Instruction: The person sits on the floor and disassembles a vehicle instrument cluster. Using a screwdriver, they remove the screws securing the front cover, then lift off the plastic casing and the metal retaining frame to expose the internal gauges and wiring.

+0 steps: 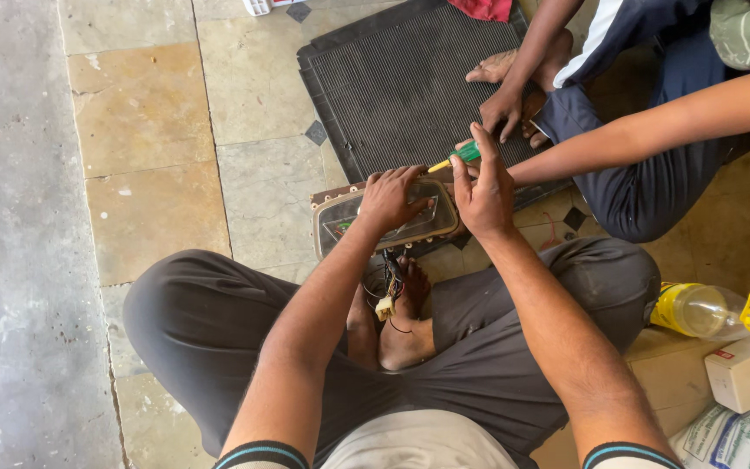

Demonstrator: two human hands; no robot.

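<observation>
Firmly, left hand fingers around gauge cluster

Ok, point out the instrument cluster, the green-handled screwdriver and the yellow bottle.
instrument cluster (340, 227), head view, left part of its clear lens.
green-handled screwdriver (466, 153), head view, green handle.
yellow bottle (705, 310), head view, clear body.

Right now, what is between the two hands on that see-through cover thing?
In the head view, between the left hand and the right hand shows only the clear-fronted panel's right end; a green-handled screwdriver pokes out above it.
</observation>
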